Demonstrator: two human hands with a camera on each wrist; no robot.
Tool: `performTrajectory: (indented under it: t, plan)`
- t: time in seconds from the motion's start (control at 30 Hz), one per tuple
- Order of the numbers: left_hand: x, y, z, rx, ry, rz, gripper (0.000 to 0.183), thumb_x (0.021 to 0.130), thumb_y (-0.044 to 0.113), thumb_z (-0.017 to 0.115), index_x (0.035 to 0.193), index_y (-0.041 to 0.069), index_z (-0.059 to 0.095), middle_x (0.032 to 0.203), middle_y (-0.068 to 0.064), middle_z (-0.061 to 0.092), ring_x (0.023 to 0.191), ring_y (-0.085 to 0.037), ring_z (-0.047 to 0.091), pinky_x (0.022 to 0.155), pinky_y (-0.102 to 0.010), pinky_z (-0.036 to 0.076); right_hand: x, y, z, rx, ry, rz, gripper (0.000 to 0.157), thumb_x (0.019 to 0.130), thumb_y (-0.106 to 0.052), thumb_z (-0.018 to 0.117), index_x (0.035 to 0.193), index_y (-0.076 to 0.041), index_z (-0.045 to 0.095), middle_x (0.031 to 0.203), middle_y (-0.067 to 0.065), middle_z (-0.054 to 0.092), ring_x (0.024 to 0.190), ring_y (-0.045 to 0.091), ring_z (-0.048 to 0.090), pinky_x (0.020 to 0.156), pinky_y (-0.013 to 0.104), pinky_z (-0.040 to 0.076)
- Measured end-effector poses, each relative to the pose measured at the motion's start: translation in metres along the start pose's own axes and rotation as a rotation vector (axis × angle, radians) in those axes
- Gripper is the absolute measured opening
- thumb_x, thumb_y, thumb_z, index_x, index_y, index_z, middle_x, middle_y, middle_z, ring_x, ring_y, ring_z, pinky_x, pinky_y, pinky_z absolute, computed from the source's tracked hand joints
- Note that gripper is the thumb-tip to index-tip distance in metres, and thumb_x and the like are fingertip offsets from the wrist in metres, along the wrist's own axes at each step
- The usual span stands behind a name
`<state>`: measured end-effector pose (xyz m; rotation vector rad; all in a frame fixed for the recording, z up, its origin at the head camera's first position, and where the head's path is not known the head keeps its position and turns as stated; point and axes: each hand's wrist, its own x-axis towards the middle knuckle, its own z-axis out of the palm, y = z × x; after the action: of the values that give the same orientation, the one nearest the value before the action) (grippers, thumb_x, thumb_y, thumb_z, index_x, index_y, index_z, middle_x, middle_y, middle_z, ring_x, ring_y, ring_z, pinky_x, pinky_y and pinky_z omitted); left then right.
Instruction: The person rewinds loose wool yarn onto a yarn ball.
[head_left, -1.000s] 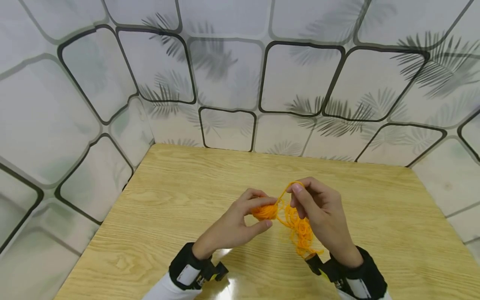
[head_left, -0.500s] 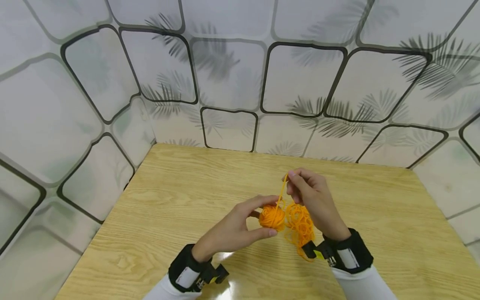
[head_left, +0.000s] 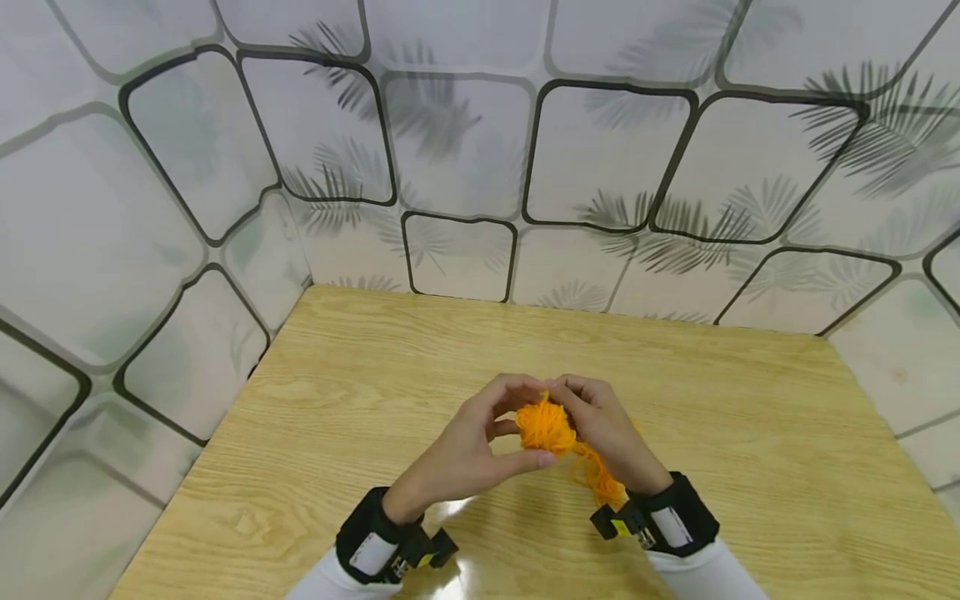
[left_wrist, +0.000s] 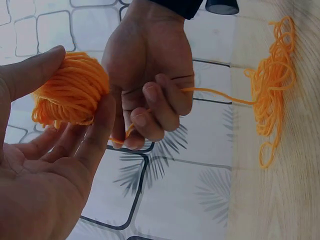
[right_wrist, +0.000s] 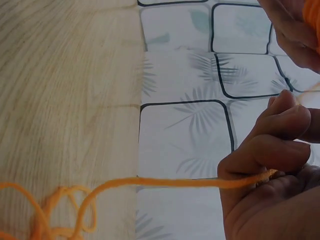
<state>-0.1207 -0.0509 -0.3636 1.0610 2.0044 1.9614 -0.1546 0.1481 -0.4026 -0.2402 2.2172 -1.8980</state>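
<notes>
My left hand (head_left: 468, 442) grips a small ball of orange yarn (head_left: 545, 427) between thumb and fingers, held above the table. In the left wrist view the wound strands of the yarn ball (left_wrist: 75, 90) show clearly. Close on the ball's right side, my right hand (head_left: 603, 425) pinches the yarn strand; its curled fingers (left_wrist: 160, 107) have the strand running through them. From there the strand (right_wrist: 175, 182) leads down to a loose heap of yarn (left_wrist: 270, 92) on the table. In the head view the right hand partly hides this heap (head_left: 603, 483).
The wooden table (head_left: 375, 358) spreads under both hands. A pale wall covering (head_left: 465, 142) with dark outlines and leaf prints stands behind the table and on the left. Each wrist wears a black strap with a small camera (head_left: 431, 550).
The right hand first rose with the strand pulled up from the ball, then came down to the left, close against the ball. The left hand has turned the ball in its grip.
</notes>
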Motion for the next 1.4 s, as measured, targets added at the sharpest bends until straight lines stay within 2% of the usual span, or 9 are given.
performTrajectory:
  t: [0.27, 0.47, 0.57, 0.73, 0.83, 1.03, 1.2, 1.3, 1.4]
  plan:
    - [0.004, 0.000, -0.001, -0.004, 0.121, 0.081, 0.044, 0.083, 0.007, 0.065, 0.124, 0.001, 0.051, 0.116, -0.011, 0.048, 0.104, -0.023, 0.053, 0.086, -0.038, 0.047, -0.010, 0.009, 0.008, -0.053, -0.056, -0.019, 0.036, 0.095, -0.037, 0.048, 0.102, -0.003, 0.060, 0.068, 0.013, 0.043, 0.052, 0.017, 0.037, 0.048, 0.027, 0.033]
    - [0.006, 0.000, -0.003, 0.042, 0.210, 0.051, 0.043, 0.085, 0.009, 0.063, 0.125, 0.003, 0.051, 0.122, -0.010, 0.049, 0.109, -0.022, 0.050, 0.088, -0.037, 0.046, -0.017, 0.015, 0.019, -0.105, -0.052, 0.003, 0.043, 0.093, -0.045, 0.045, 0.094, -0.004, 0.060, 0.069, 0.018, 0.050, 0.050, 0.019, 0.038, 0.045, 0.026, 0.032]
    - [0.007, 0.001, -0.004, 0.054, 0.257, 0.019, 0.043, 0.086, 0.011, 0.062, 0.127, 0.005, 0.050, 0.121, -0.008, 0.053, 0.108, -0.019, 0.050, 0.088, -0.037, 0.046, -0.020, 0.017, 0.023, -0.123, -0.078, 0.003, 0.044, 0.094, -0.045, 0.043, 0.092, -0.004, 0.059, 0.070, 0.016, 0.052, 0.049, 0.019, 0.039, 0.044, 0.027, 0.033]
    - [0.008, 0.001, -0.003, 0.064, 0.319, -0.006, 0.044, 0.087, 0.012, 0.061, 0.129, 0.007, 0.049, 0.117, -0.008, 0.054, 0.103, -0.019, 0.053, 0.085, -0.037, 0.047, -0.031, 0.012, 0.027, -0.212, -0.137, -0.082, 0.036, 0.097, -0.040, 0.041, 0.089, -0.011, 0.060, 0.068, 0.009, 0.055, 0.044, 0.015, 0.038, 0.039, 0.028, 0.034]
    - [0.008, -0.001, -0.003, 0.060, 0.343, -0.009, 0.045, 0.088, 0.011, 0.060, 0.131, 0.009, 0.048, 0.115, -0.009, 0.050, 0.101, -0.022, 0.055, 0.080, -0.036, 0.050, -0.039, 0.002, 0.030, -0.271, -0.143, -0.143, 0.033, 0.097, -0.040, 0.040, 0.088, -0.016, 0.060, 0.067, 0.005, 0.055, 0.042, 0.013, 0.036, 0.037, 0.028, 0.033]
    - [0.007, -0.008, -0.003, 0.101, 0.340, -0.011, 0.046, 0.087, 0.009, 0.060, 0.132, 0.011, 0.050, 0.114, -0.011, 0.044, 0.099, -0.025, 0.052, 0.075, -0.034, 0.051, -0.056, -0.018, 0.034, -0.307, -0.068, -0.159, 0.026, 0.095, -0.041, 0.044, 0.088, -0.020, 0.059, 0.069, 0.003, 0.054, 0.044, 0.012, 0.037, 0.040, 0.028, 0.035]
    - [0.006, -0.025, -0.005, 0.176, 0.289, -0.074, 0.045, 0.087, 0.016, 0.062, 0.131, 0.020, 0.052, 0.116, -0.007, 0.042, 0.102, -0.020, 0.049, 0.080, -0.033, 0.049, -0.064, -0.029, 0.034, -0.281, 0.006, -0.183, 0.021, 0.093, -0.038, 0.050, 0.087, -0.020, 0.058, 0.068, 0.002, 0.052, 0.044, 0.012, 0.035, 0.040, 0.027, 0.033]
    - [0.005, -0.036, -0.006, 0.201, 0.250, -0.096, 0.043, 0.089, 0.025, 0.060, 0.131, 0.027, 0.051, 0.118, -0.004, 0.040, 0.103, -0.018, 0.047, 0.082, -0.032, 0.048, -0.065, -0.035, 0.032, -0.269, 0.067, -0.225, 0.017, 0.092, -0.034, 0.052, 0.086, -0.019, 0.059, 0.068, 0.001, 0.052, 0.046, 0.012, 0.037, 0.041, 0.027, 0.034]
    - [0.004, -0.038, -0.006, 0.203, 0.208, -0.100, 0.041, 0.090, 0.032, 0.057, 0.131, 0.031, 0.050, 0.120, -0.002, 0.039, 0.104, -0.017, 0.046, 0.083, -0.031, 0.047, -0.065, -0.039, 0.030, -0.255, 0.128, -0.295, 0.011, 0.092, -0.027, 0.054, 0.086, -0.019, 0.059, 0.068, 0.000, 0.052, 0.047, 0.012, 0.039, 0.042, 0.028, 0.035]
